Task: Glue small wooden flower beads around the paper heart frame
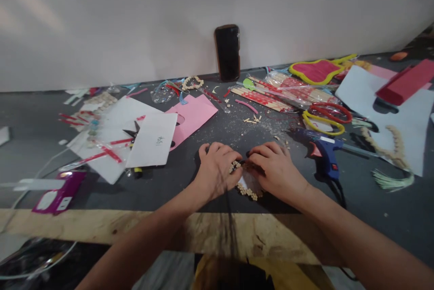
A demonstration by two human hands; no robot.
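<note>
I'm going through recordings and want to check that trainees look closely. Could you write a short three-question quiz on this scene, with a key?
1. True or false: the blue glue gun lies to the right of the right hand.
2. Which thing stands upright at the white wall?
A) pink paper
B) phone
C) purple box
3. Fill in: between the left hand and the right hand is a small piece edged with ____-coloured bits.

Key: 1. True. 2. B. 3. Tan.
</note>
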